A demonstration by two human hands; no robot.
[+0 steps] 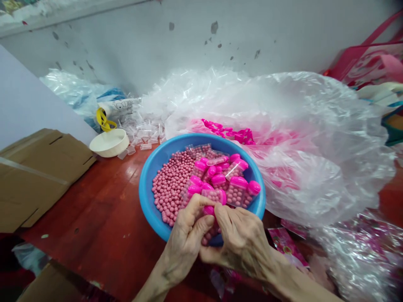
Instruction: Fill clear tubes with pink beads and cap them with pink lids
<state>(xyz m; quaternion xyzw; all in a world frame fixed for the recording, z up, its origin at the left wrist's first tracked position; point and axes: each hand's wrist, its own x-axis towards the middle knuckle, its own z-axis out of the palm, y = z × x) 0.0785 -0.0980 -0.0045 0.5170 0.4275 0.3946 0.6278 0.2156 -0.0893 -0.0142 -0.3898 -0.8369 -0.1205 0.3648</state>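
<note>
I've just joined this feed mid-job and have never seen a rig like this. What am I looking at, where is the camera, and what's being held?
There's no machine here: these are a person's two bare hands, seen from one camera worn on their head, looking forward and down. The left hand and right hand pinch a small clear tube of pink beads with a pink cap at its end. Below, a blue plastic basin on a glossy red-brown table holds loose pink beads and filled, capped tubes. Behind it lie a clear plastic bag, more pink caps, loose clear tubes and a white bowl.
</note>
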